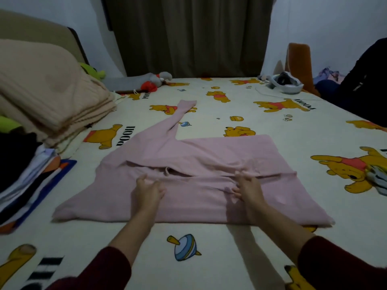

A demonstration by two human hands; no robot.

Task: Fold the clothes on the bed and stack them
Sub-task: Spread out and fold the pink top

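Note:
A pink hooded sweatshirt [209,155] lies spread across the patterned bed sheet [209,248], hood towards me and one sleeve [178,116] stretched away to the far side. My left hand [148,189] rests on the hood with its fingers loosely spread. Near the neck opening, my right hand [248,190] presses on the cloth, fingers pointing away, and creases gather at its fingertips. A stack of folded clothes [25,170] in dark, white and blue sits at the left edge of the bed.
A folded beige blanket [48,97] lies at the back left, with plush toys [155,82] beyond it. A white basket [287,85] stands at the far right corner. A person in dark clothes [364,84] sits at the right. Another garment [377,178] pokes in from the right edge.

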